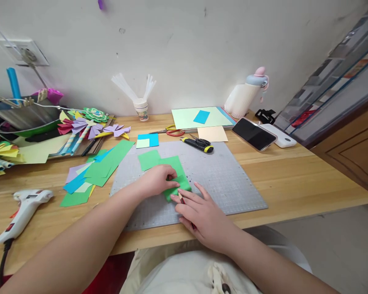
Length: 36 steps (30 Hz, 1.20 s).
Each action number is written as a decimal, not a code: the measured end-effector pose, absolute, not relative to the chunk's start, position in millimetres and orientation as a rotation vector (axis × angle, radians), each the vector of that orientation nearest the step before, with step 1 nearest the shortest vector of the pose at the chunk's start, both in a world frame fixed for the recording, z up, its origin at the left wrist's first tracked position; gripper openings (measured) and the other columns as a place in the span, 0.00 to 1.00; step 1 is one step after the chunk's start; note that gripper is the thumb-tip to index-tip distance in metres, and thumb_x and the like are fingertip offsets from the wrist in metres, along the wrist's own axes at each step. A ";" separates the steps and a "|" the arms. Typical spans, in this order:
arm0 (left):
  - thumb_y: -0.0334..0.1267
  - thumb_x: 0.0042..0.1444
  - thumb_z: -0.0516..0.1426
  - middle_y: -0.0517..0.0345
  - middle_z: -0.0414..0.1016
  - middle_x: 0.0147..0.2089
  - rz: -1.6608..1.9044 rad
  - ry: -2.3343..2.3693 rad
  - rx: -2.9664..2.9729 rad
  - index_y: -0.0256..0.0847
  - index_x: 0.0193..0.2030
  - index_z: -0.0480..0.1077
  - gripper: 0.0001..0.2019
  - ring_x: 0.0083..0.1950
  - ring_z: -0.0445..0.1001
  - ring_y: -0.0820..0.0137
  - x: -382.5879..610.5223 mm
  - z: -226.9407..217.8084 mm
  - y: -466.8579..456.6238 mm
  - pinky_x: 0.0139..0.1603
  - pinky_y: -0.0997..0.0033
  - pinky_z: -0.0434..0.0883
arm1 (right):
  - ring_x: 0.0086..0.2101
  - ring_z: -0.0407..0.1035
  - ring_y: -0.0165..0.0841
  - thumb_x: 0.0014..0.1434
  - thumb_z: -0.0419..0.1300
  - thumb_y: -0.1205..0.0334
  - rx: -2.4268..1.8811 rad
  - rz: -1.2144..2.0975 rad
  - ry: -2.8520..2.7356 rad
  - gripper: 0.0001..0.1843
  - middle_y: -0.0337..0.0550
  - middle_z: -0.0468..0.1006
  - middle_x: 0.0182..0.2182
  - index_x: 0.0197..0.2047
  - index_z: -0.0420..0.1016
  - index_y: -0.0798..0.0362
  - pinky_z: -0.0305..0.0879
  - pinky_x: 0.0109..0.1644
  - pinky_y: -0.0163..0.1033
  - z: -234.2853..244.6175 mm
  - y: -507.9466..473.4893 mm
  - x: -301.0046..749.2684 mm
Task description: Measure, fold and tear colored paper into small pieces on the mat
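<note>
On the grey cutting mat (pixel 221 179) lies a green sheet of paper (pixel 174 165) with its near edge folded up. My left hand (pixel 155 181) presses on the fold from the left, fingers curled and thumb against the paper. My right hand (pixel 204 218) rests at the near right of the fold, with a pencil (pixel 181 198) tucked between its fingers and the fingertips touching the paper. Just behind my left hand is a smaller green piece of paper (pixel 149 159). A black and yellow utility knife (pixel 197 145) lies on the mat's far edge.
Scissors (pixel 171 131), a phone (pixel 254 134) and a paper cup of glue sticks (pixel 141 109) stand or lie farther back. Coloured paper scraps (pixel 95 173) and a hot glue gun (pixel 26 210) are on the left. A bottle (pixel 245 98) stands against the wall.
</note>
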State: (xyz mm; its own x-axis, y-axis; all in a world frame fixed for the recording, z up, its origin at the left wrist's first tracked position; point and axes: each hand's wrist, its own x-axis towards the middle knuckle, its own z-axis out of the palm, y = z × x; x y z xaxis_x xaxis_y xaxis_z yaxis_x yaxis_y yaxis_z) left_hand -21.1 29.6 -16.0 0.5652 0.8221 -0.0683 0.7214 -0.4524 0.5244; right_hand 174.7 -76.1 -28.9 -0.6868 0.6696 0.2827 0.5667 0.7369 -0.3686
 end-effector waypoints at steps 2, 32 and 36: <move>0.47 0.52 0.60 0.60 0.70 0.31 0.311 1.198 2.283 0.40 0.32 0.71 0.12 0.31 0.66 0.71 -23.6 -19.8 31.6 0.32 0.71 0.62 | 0.62 0.58 0.36 0.67 0.48 0.65 -0.966 0.370 -2.553 0.10 0.43 0.72 0.57 0.46 0.68 0.48 0.41 0.68 0.61 -30.4 -74.1 172.4; 0.42 0.62 0.52 0.59 0.76 0.28 0.150 1.308 2.398 0.43 0.38 0.69 0.08 0.28 0.73 0.66 8.9 3.5 -55.8 0.25 0.71 0.57 | 0.45 0.72 0.37 0.64 0.54 0.58 -1.358 0.855 -1.586 0.10 0.47 0.76 0.43 0.47 0.58 0.47 0.68 0.49 0.48 -63.5 -77.0 195.6; 0.41 0.61 0.53 0.59 0.77 0.33 0.207 1.296 2.386 0.45 0.44 0.68 0.07 0.33 0.75 0.65 12.4 -2.6 -64.8 0.29 0.70 0.63 | 0.41 0.73 0.36 0.64 0.54 0.56 -1.423 0.851 -1.601 0.08 0.44 0.75 0.39 0.44 0.61 0.47 0.69 0.45 0.44 -66.6 -79.2 200.0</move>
State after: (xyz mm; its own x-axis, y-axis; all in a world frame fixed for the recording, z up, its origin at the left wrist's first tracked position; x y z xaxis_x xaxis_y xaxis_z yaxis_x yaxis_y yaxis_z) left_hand 12.4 -64.8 -2.6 0.5554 0.8290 -0.0662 0.7673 -0.4801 0.4252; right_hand 200.0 -79.2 -66.6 -0.0337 0.9903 0.1350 0.4417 0.1360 -0.8868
